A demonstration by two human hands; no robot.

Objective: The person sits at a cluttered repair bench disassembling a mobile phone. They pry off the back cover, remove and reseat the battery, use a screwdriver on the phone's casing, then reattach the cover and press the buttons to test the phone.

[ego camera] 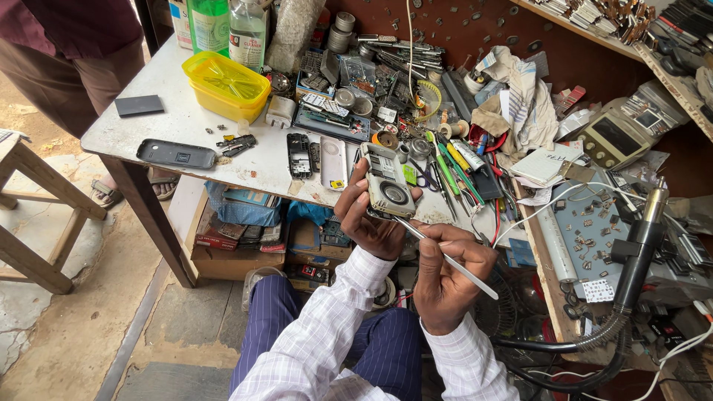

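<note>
Phone chassis [388,180], back cover off, sits upright in your left hand [369,215], fingers clamped round its sides, held just above near bench edge [245,177]. Your right hand [444,276] closes on thin metal tweezers [445,260], tip touching chassis lower edge. Step in hand looks like probing or prying at bottom edge. Next move calls for steady left grip, light tip pressure. 2 more opened phones [316,157] lie on bench just left.
</note>
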